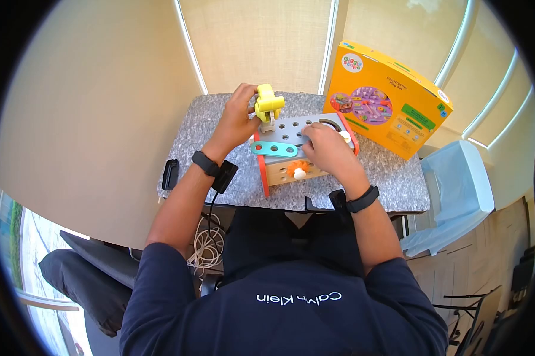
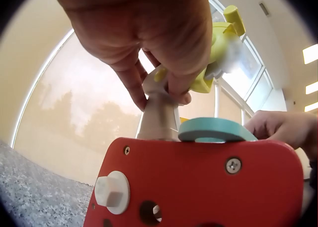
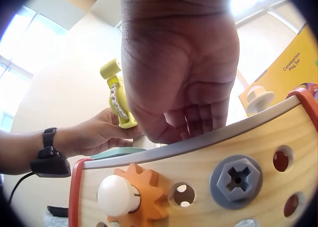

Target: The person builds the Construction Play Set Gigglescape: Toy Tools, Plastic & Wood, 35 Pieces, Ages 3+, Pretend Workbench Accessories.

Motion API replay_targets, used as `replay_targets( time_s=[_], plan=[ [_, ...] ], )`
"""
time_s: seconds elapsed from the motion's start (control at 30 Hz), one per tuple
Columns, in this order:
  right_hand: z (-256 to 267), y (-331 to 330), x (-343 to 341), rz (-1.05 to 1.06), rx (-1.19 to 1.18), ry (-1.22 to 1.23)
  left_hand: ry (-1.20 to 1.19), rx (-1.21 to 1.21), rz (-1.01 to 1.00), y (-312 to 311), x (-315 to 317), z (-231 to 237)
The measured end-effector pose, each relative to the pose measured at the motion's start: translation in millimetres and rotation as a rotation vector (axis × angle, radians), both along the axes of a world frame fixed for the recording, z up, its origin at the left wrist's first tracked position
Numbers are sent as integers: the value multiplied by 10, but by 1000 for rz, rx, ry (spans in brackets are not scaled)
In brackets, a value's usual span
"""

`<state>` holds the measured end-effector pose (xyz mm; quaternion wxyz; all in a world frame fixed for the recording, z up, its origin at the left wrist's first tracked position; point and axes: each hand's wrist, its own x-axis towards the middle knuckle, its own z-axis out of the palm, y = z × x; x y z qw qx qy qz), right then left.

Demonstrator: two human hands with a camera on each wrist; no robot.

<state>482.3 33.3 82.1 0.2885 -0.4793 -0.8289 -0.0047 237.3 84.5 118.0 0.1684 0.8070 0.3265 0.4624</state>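
A toy workbench with a grey perforated top (image 1: 290, 126), red ends and wooden sides stands on the table. My left hand (image 1: 239, 118) grips a yellow toy saw (image 1: 270, 104) with a serrated grey wheel over the bench's left end. In the left wrist view, its thumb and fingers are around a pale grey part (image 2: 160, 112) below the yellow body. My right hand (image 1: 331, 148) rests on the bench top, fingers pointing down; the bench edge hides the fingertips in the right wrist view. A teal strip with holes (image 1: 274, 149) lies along the top's front left.
An orange gear (image 3: 144, 192) with a white peg and a grey hex bolt (image 3: 236, 181) sit on the front side. A yellow box (image 1: 386, 98) stands behind right. A small black tray (image 1: 170, 174) lies at the table's left. A blue-lined bin (image 1: 457, 178) stands right.
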Motion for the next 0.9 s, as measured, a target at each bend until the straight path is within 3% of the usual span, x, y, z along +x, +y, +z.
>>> replay_targets(
  time_s=[0.3,0.5,0.6,0.67,0.7,0.77,0.9],
  plan=[
    [13,-35,-6,-4,19,12,17,12,3,-75,17,-93],
    [118,-95,18,-42,-144,-45,67,128,-8,7,-31,-212],
    [192,-172,67,24,-128,40,70,115,-80,-34,-79,-149],
    [375,-325,18,206,-127,382,-18,43,-159,-49,-114,-146],
    [447,-389,-11,207,-129,380,-105,-39,-236,-60,-138,-162],
    [558,-517,-74,419,-27,445,-151,-80,-282,21,-214,-221],
    [634,-646,-111,495,-120,439,-183,-179,-359,-16,-227,-110]
  ],
)
